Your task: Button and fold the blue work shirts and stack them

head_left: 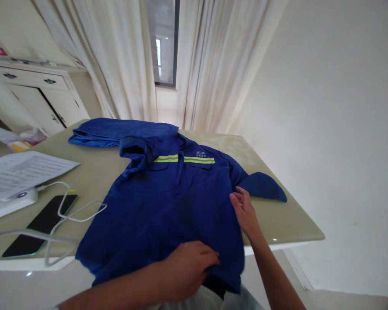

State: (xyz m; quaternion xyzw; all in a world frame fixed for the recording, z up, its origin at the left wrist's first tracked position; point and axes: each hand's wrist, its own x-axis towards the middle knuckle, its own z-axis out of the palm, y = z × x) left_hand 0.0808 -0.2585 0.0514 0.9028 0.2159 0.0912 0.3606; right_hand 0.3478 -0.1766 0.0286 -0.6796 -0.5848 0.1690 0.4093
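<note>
A dark blue work jacket (pixel 177 206) with yellow-and-grey reflective strips lies spread front up, its lower part overhanging the near table edge. My left hand (pixel 194 267) is at the hem, its fingers curled over the cloth and the fingertips partly hidden. At the jacket's right side edge, near the sleeve, is my right hand (pixel 245 209), with fingers stretched out and thumb apart. Beyond it lies a rounded blue cloth piece (pixel 265 186); whether it belongs to the sleeve I cannot tell. The other sleeve (pixel 136 148) is bunched on the left.
Folded blue cloth (pixel 116 129) lies at the table's (pixel 297 219) far side. On the left are a black phone (pixel 40 224), a white cable (pixel 84 217), a white power strip (pixel 13 204) and printed paper (pixel 26 170). A wall (pixel 336 129) stands to the right, curtains (pixel 123 56) behind.
</note>
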